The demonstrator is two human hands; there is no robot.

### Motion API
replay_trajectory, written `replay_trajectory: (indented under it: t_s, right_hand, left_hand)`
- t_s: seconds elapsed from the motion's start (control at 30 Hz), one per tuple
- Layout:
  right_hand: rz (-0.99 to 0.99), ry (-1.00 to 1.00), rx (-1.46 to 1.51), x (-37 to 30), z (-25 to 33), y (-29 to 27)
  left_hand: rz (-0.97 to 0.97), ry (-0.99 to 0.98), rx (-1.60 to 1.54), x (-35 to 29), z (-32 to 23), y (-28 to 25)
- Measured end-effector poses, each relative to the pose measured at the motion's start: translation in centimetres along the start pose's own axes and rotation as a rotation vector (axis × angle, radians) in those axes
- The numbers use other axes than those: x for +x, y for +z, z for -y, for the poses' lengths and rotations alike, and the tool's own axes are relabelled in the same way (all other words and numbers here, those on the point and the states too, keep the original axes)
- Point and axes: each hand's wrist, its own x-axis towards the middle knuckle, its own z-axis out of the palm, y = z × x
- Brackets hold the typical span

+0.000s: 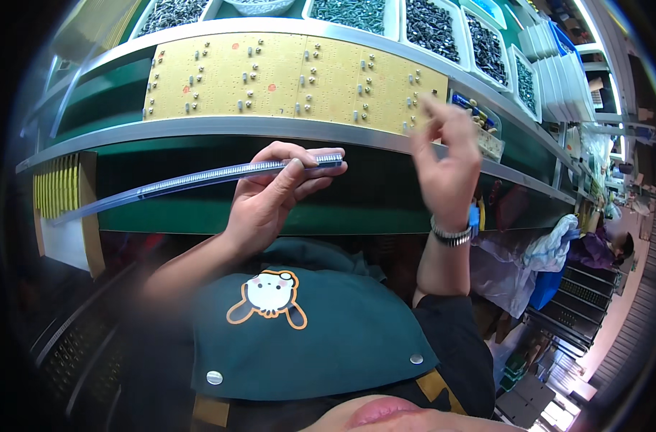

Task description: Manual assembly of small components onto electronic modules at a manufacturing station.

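My left hand (274, 183) is closed around a long clear plastic tube (191, 178) near its right end. A row of small pale parts shows inside it, and the tube slants down to the left. My right hand (449, 155) is raised over the right end of a yellow circuit board panel (277, 75). Its fingers are smeared by motion, so I cannot make out whether they hold anything. Small metallic and grey parts stand in rows on the panel, which lies between two metal rails.
White bins (432, 30) of small dark parts line the far side. A small box (490, 137) of mixed parts sits right of the panel. Yellow strips (56, 186) stand in a carton at the left. The near metal rail (270, 128) crosses in front. A person (605, 247) is far off at right.
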Motion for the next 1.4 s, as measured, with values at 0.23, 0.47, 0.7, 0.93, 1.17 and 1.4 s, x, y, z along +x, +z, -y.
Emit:
replay_trajectory:
  t_s: [0.23, 0.47, 0.7, 0.93, 1.17, 1.4]
  right_hand:
    - [0.134, 0.300, 0.914, -4.9, 3.5, 5.3]
    - [0.094, 0.735, 1.195, -4.7, 6.5, 5.0]
    - [-0.288, -0.279, -0.278, -1.8, 0.7, 5.1]
    - [-0.115, -0.219, -0.044, -0.9, -2.6, 4.1]
    - [-0.131, -0.258, -0.054, -1.0, -2.7, 4.5]
    - [-0.120, -0.281, -0.034, -1.1, -2.8, 4.4]
  left_hand:
    - [0.033, 0.103, 0.422, -0.4, -1.3, 0.7]
    - [0.073, 0.130, 0.245, -0.5, -0.4, 0.3]
    - [-0.001, -0.025, -0.128, -0.4, 0.1, -0.2]
    - [0.015, -0.050, -0.042, -0.7, 0.0, -0.5]
    - [0.006, -0.044, -0.074, -0.6, 0.1, -0.1]
    - [-0.009, -0.029, -0.064, -0.6, 0.1, 0.2]
